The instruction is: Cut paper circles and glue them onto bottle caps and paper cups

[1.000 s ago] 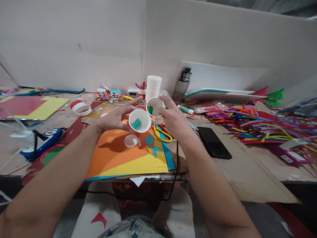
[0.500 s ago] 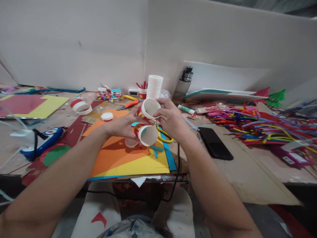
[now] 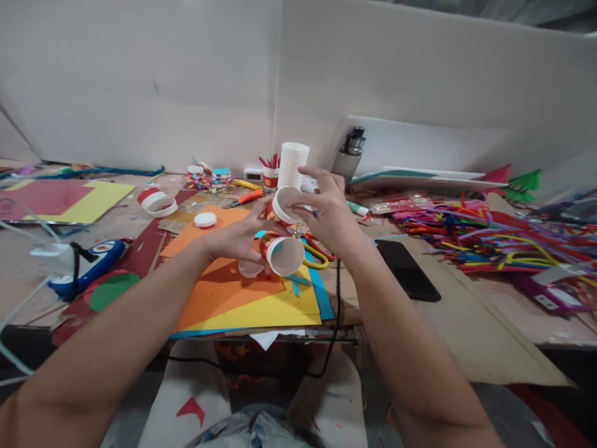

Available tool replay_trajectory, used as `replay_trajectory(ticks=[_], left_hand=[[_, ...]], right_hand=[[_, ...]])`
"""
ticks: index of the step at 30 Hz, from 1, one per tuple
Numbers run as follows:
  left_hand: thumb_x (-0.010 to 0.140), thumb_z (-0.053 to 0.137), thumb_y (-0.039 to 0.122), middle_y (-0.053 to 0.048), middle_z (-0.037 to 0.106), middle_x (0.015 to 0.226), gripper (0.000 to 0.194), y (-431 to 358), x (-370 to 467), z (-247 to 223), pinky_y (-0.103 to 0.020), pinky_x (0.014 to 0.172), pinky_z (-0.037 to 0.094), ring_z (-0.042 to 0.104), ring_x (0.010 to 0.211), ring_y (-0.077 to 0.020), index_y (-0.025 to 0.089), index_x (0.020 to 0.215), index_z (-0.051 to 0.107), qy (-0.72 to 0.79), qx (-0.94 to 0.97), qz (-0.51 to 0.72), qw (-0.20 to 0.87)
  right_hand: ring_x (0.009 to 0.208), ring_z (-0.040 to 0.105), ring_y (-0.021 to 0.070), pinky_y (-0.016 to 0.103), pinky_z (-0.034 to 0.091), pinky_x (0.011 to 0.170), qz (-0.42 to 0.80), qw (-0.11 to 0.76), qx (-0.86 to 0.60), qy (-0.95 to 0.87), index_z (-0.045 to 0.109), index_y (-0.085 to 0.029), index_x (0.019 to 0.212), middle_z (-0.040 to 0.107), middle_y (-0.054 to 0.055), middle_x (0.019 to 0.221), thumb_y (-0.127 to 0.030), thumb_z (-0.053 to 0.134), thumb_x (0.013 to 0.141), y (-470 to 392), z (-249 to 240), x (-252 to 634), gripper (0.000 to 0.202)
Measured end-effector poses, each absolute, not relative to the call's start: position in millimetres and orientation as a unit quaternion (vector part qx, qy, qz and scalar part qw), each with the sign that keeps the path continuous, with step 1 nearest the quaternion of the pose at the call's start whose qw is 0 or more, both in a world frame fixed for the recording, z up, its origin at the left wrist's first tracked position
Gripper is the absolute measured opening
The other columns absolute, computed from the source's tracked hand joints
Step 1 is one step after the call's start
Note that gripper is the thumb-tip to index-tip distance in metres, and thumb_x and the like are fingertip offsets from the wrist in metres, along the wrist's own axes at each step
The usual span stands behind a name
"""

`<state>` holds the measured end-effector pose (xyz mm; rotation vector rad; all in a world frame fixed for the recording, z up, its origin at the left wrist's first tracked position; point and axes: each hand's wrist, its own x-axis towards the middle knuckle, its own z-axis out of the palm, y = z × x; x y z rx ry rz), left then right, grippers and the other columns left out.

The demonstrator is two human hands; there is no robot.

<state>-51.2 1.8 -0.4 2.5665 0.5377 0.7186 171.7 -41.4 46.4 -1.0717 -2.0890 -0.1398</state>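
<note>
My left hand (image 3: 237,238) is wrapped round the outer sides of two red-and-white paper cups, one above the other with their mouths facing me. Its fingers hold the upper cup (image 3: 277,213); its thumb side lies by the lower cup (image 3: 285,255), which has a bit of blue inside. At the rim of the upper cup, my right hand (image 3: 326,202) has fingertips in the mouth, with the index finger raised apart. Below the cups lie orange paper (image 3: 217,292), yellow paper (image 3: 261,316) and yellow-handled scissors (image 3: 318,256).
Behind the hands stand a stack of white paper cups (image 3: 293,160) and a cup of red sticks (image 3: 270,177). An orange cutter (image 3: 250,196) lies nearby. To the right are a black phone (image 3: 407,270) and many pipe cleaners (image 3: 466,233). A blue-and-white tool (image 3: 91,270) lies left.
My right hand has shifted up a little, its index finger lifting off the upper cup. The left hand keeps both cups, and the view has moved slightly.
</note>
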Motion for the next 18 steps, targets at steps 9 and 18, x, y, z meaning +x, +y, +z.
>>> replay_trajectory(ticks=[9, 18], left_hand=[[0.058, 0.087, 0.044, -0.011, 0.044, 0.144, 0.065, -0.8, -52.0, 3.0, -0.053, 0.120, 0.023, 0.023, 0.144, -0.0402, 0.025, 0.118, 0.071, 0.187, 0.927, 0.259, 0.196], [0.057, 0.088, 0.041, -0.012, 0.032, 0.150, 0.063, 2.0, -49.5, -1.3, -0.054, 0.120, 0.022, 0.021, 0.144, -0.0408, 0.024, 0.115, 0.072, 0.149, 0.929, 0.306, 0.146]], right_hand=[[0.108, 0.057, 0.0288, 0.044, 0.045, 0.096, -0.069, 0.060, -0.456, -0.885, 0.075, -0.017, 0.087, 0.062, 0.010, 0.127, -0.006, 0.057, 0.082, -32.1, 91.8, 144.7, 0.021], [0.070, 0.062, 0.0179, 0.029, 0.046, 0.064, -0.034, 0.047, -0.495, -0.867, 0.072, -0.012, 0.087, 0.068, 0.011, 0.092, -0.005, 0.064, 0.077, -21.3, 94.2, 131.9, 0.015]])
